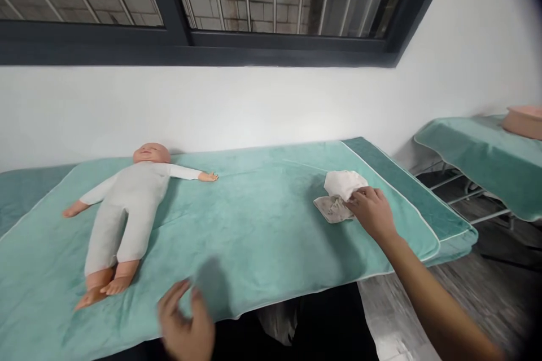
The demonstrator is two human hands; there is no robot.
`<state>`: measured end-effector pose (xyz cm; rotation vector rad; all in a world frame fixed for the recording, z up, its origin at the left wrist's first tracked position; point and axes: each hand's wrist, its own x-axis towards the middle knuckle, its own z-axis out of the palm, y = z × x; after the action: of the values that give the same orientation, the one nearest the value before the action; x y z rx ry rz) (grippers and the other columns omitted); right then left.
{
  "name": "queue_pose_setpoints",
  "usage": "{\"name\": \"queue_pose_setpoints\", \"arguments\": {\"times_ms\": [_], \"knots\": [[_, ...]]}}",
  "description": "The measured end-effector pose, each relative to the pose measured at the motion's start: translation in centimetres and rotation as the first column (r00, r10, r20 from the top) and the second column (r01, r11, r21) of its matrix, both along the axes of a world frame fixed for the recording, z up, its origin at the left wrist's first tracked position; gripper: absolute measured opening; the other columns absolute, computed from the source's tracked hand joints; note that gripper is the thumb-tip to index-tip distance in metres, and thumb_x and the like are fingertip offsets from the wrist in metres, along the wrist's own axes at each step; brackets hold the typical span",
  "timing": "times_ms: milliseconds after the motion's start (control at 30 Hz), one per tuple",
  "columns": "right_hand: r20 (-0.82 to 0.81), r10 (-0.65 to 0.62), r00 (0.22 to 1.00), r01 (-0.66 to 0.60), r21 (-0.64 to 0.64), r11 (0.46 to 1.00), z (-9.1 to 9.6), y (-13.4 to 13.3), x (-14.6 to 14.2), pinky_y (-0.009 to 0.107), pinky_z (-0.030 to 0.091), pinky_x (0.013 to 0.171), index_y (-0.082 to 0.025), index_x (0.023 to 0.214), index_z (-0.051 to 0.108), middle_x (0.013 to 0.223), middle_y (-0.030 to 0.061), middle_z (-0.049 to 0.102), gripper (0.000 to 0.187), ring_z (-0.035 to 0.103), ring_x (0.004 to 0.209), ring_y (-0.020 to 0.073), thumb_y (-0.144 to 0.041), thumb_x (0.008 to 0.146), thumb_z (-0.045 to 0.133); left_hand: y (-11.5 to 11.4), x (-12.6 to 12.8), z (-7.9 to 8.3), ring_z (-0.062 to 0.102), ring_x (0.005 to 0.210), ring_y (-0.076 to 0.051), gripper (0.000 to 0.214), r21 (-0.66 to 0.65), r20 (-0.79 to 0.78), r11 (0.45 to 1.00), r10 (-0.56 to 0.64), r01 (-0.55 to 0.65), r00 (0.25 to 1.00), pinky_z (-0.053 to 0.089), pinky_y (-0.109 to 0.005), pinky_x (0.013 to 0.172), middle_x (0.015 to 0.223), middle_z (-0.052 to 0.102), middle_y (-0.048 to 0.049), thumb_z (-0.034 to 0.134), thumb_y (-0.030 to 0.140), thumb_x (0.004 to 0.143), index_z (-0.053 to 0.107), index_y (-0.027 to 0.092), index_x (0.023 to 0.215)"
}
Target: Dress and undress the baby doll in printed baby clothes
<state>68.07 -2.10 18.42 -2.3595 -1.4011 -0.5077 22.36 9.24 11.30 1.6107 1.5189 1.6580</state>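
Observation:
A baby doll in a pale grey bodysuit lies on its back on the left of a teal towel-covered table, arms spread. On the right of the table sits a crumpled white and patterned cloth. My right hand reaches across to it, fingers curled on the cloth's right edge. My left hand hovers at the table's near edge, fingers apart, holding nothing.
A white wall and a dark-framed window run behind the table. To the right stands a second teal-covered table with a pink object on it. Grey floor lies between the two tables.

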Motion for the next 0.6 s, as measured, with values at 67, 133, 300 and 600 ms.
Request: {"name": "queue_pose_setpoints", "arguments": {"times_ms": [67, 133, 300, 600], "knots": [[-0.065, 0.012, 0.998, -0.015, -0.041, 0.999, 1.8, 2.1, 0.0, 0.04, 0.041, 0.082, -0.02, 0.084, 0.069, 0.102, 0.0146, 0.066, 0.026, 0.054, 0.1, 0.0295, -0.038, 0.094, 0.052, 0.8, 4.3, 1.0, 0.065, 0.104, -0.027, 0.02, -0.089, 0.067, 0.955, -0.277, 0.282, 0.959, 0.054, -0.052, 0.095, 0.11, 0.066, -0.0028, 0.062, 0.032, 0.084, 0.066, 0.031, 0.104], [-0.253, 0.041, 0.967, -0.041, 0.007, 0.999, 4.2, 4.3, -0.2, 0.035, 0.039, 0.073, -0.02, 0.071, 0.06, 0.08, 0.0089, 0.063, 0.032, 0.053, 0.083, 0.0233, -0.039, 0.094, 0.049, 1.6, 8.4, 2.4, 0.066, 0.101, -0.022, 0.021, -0.163, 0.131, 0.841, -0.499, 0.515, 0.856, 0.055, -0.045, 0.093, 0.11, 0.067, -0.0056, 0.057, 0.034, 0.091, 0.064, 0.026, 0.108], [-0.737, 0.412, 0.536, -0.101, 0.428, 0.898, 11.5, 9.9, -1.6, 0.027, 0.036, 0.059, -0.022, 0.064, 0.041, 0.062, -0.0038, 0.045, 0.036, 0.043, 0.061, 0.0128, -0.044, 0.078, 0.064, 5.5, 15.1, 4.8, 0.066, 0.102, -0.02, 0.033, -0.222, 0.139, 0.535, -0.81, 0.815, 0.57, 0.054, -0.04, 0.092, 0.115, 0.068, -0.0093, 0.061, 0.036, 0.089, 0.061, 0.022, 0.119], [-0.682, 0.729, -0.063, -0.332, 0.703, 0.629, 21.5, 16.8, -8.9, 0.042, 0.057, 0.085, -0.017, 0.085, 0.062, 0.094, 0.005, 0.068, 0.023, 0.067, 0.099, 0.0273, -0.035, 0.073, 0.067, 14.8, 17.1, 13.5, 0.048, 0.138, -0.03, 0.081, -0.163, 0.149, 0.378, -0.904, 0.911, 0.401, 0.044, -0.045, 0.109, 0.15, 0.049, -0.0154, 0.079, 0.043, 0.075, 0.044, 0.023, 0.145]]}}
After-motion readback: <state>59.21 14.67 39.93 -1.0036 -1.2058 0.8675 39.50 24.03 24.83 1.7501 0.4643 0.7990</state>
